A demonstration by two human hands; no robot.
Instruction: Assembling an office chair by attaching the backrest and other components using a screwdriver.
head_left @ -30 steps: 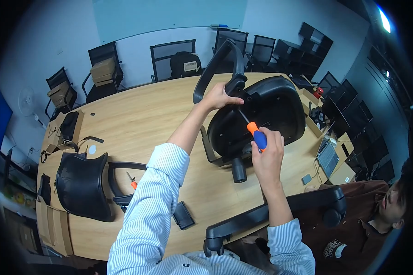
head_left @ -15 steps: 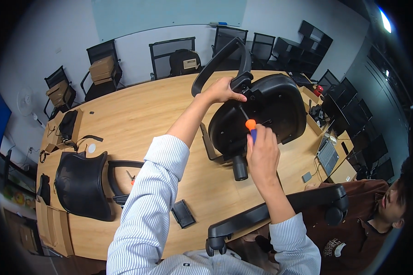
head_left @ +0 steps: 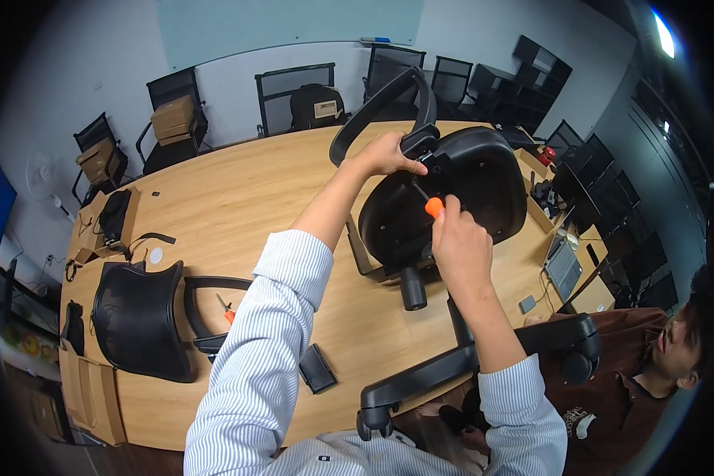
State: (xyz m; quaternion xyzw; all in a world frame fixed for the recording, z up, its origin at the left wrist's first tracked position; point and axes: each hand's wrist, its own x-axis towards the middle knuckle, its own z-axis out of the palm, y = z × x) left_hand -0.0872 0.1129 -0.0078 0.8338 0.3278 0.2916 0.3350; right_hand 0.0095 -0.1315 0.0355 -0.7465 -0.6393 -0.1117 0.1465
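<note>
A black chair seat [head_left: 488,178] lies on the table, its underside facing me. My left hand [head_left: 385,154] is wrapped round the base of a black loop armrest [head_left: 373,111], where it meets the seat's edge, with the thumb pointing towards the middle. My right hand [head_left: 462,246] grips a screwdriver [head_left: 434,207] by its orange handle. The shaft slants up and left to the seat's underside near my left thumb; what the tip meets is too small to make out. A black cylinder [head_left: 413,289] sticks out towards me below the seat. The second armrest [head_left: 358,246] shows at its left.
The chair's wheeled base [head_left: 420,381] stands at the table's near edge. To the left lie a mesh backrest [head_left: 139,321], another screwdriver [head_left: 229,315] and a black case [head_left: 317,370]. A person in a brown shirt [head_left: 627,333] sits at right, near a laptop [head_left: 565,268].
My right hand has shifted slightly up and right and turned on the screwdriver, now covering the handle's blue part. My left hand stays on the armrest base.
</note>
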